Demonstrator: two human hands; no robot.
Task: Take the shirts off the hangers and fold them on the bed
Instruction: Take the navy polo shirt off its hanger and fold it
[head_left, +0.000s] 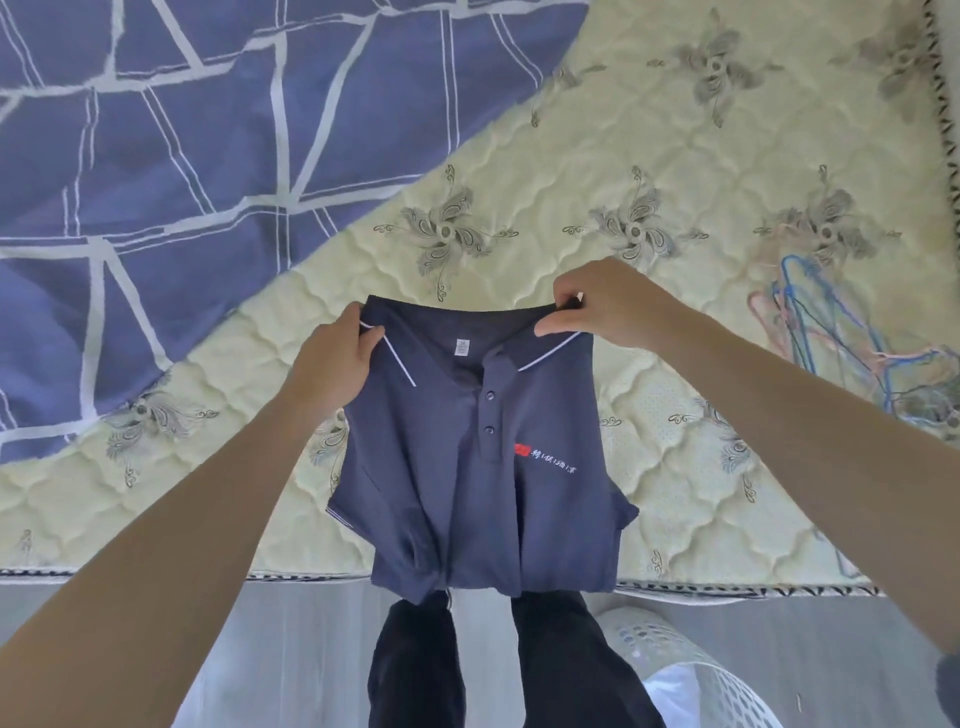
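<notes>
1. Head view: we see the left hand (337, 358) pinching one shoulder of a navy blue polo shirt (478, 467) that has white collar piping, thumb on the front and fingers curled behind the cloth.
2. The right hand (608, 306) grasps the other shoulder the same way, by the collar.
3. The shirt hangs between both hands, front towards us and buttons closed. It is over the near edge of a quilted cream mattress (649, 156) with grey flower motifs. We cannot tell whether its hem touches the mattress.
4. A blue cover with white lines (182, 130) lies across the mattress at the left.
5. A tangle of blue and pink wire hangers (841, 353) lies on the mattress at the right, well apart from the shirt.
6. A white perforated plastic basket (691, 670) stands on the floor beside our dark trouser legs (561, 665).
</notes>
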